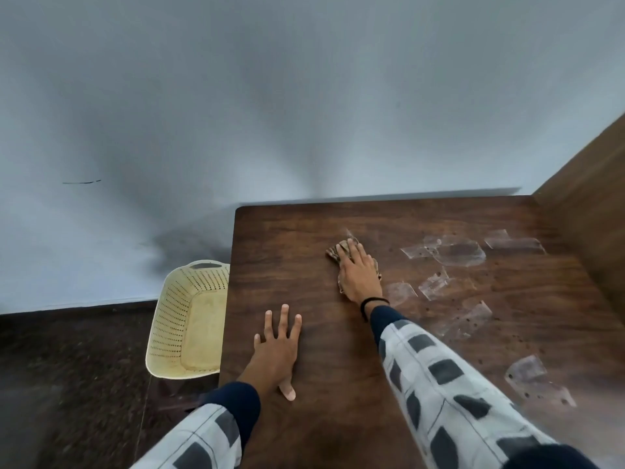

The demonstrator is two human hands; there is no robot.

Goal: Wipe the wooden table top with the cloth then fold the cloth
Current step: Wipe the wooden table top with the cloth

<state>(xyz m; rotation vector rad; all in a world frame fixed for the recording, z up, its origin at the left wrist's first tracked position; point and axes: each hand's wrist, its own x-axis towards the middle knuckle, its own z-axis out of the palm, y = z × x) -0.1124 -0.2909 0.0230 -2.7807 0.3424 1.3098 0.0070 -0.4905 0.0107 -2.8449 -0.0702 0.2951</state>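
Observation:
The dark wooden table top [304,265] fills the lower right of the view. A small brown patterned cloth [336,251] lies on it near the middle, and my right hand [356,275] presses flat on top, covering most of it. Only the cloth's far left corner and a bit of its right edge show. My left hand [278,348] rests flat on the table near the left edge, fingers spread, holding nothing. Both arms wear grey-and-white checked sleeves over dark cuffs.
Several clear tape-like patches [453,253] and dark specks mark the table's right half. A wooden side panel [588,211] rises along the right edge. A cream perforated plastic basket [189,319] stands on the dark floor left of the table. A pale wall is behind.

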